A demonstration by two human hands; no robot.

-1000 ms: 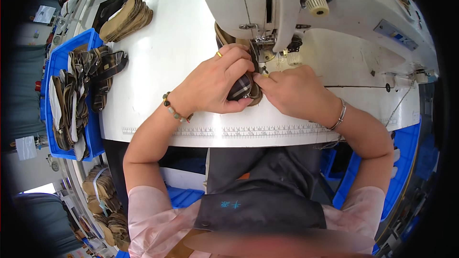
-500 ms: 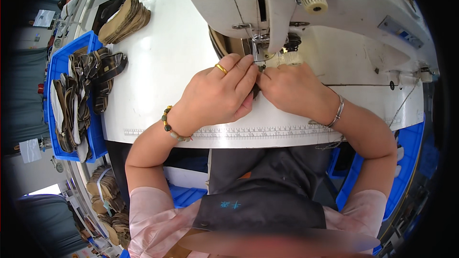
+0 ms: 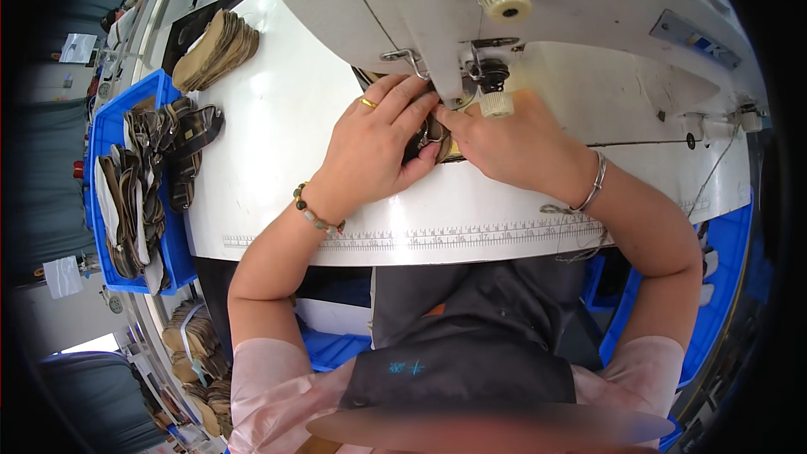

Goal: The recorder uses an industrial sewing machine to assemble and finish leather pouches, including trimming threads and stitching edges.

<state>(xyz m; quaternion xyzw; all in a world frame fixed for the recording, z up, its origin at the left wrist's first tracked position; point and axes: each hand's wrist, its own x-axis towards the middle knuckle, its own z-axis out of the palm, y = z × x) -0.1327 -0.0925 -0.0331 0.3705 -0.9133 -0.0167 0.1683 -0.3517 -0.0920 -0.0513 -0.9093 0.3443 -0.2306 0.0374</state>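
Under the head of a white sewing machine [image 3: 580, 42] lies a small brown fabric piece [image 3: 435, 133] with dark edging, mostly covered by my fingers. My left hand [image 3: 374, 139] holds it from the left, fingers together on top and thumb at its near edge. From the right, my right hand [image 3: 521, 139] has its fingers curled, with the index finger pressing the piece close to the presser foot. Needle and stitching point are hidden behind my fingers and the machine head.
A blue bin [image 3: 178, 235] of dark, folded fabric pieces stands at the left table edge. Behind it lies a stack of tan cut pieces [image 3: 220, 49]. A printed ruler [image 3: 403, 240] runs along the white table's front. Loose thread [image 3: 559, 209] lies beside my right wrist.
The view has shifted, so the machine head appears farther left. My hands have moved slightly left and apart, and more of the fabric piece shows between them.
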